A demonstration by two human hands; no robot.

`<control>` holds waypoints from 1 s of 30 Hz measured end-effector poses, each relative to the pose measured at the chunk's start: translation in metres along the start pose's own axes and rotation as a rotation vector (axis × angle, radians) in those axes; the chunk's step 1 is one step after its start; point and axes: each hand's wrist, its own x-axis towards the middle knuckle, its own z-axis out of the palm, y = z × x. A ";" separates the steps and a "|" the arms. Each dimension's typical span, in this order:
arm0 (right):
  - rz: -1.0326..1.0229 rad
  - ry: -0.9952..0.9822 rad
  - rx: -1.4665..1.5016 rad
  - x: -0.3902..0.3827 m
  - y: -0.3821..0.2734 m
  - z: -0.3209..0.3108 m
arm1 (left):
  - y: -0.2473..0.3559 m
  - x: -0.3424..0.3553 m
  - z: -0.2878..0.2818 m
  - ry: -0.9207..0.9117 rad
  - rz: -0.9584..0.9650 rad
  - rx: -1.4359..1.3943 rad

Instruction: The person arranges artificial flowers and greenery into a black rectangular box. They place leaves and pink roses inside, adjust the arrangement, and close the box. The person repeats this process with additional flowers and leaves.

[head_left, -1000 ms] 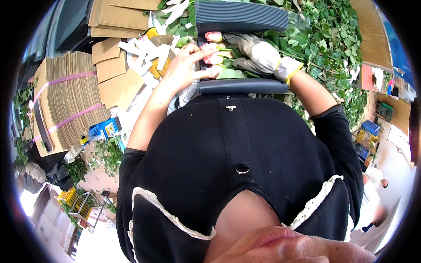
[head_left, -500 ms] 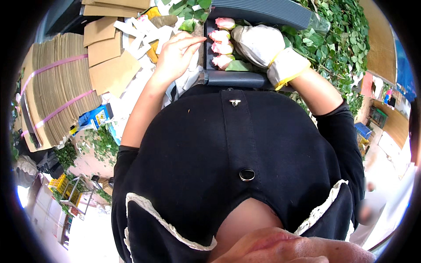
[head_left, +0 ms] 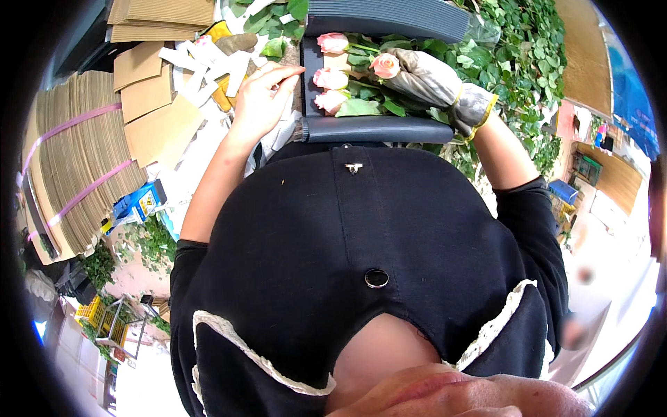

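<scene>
My right hand (head_left: 427,80), in a stained white glove with a yellow-edged cuff, is closed round the stem of a pink rose (head_left: 385,66), whose bloom stands just past the fingertips. Three more pink roses lie in a dark ribbed trough, among them a far bloom (head_left: 333,43), a middle bloom (head_left: 330,78) and a near bloom (head_left: 331,102). My bare left hand (head_left: 264,94) is at the trough's left end with its fingers stretched toward the blooms. It holds nothing that I can see. The trough's padded near edge (head_left: 379,130) runs below the flowers.
Leafy green stems (head_left: 521,62) are heaped on the right. At the left stand a strapped stack of cardboard sheets (head_left: 83,153) and loose cardboard pieces (head_left: 163,128). White paper strips (head_left: 198,69) and a yellow-and-grey glove (head_left: 226,90) lie beyond my left hand.
My gloved right hand has drawn one pink rose out of the row, to the right, leaving a gap between the blooms. My left hand has stayed by the trough's left end.
</scene>
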 end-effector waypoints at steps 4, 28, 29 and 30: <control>-0.047 0.062 -0.298 -0.004 -0.009 0.000 | 0.000 -0.005 0.009 0.041 0.002 -0.045; -0.498 0.314 -0.417 -0.087 -0.108 -0.039 | 0.017 0.064 0.034 -0.367 0.462 0.475; -0.506 0.412 -0.362 -0.108 -0.115 -0.057 | 0.031 0.061 0.033 -0.351 0.311 0.461; -0.476 0.549 -0.328 -0.133 -0.126 -0.078 | 0.018 0.068 0.036 -0.380 0.468 0.493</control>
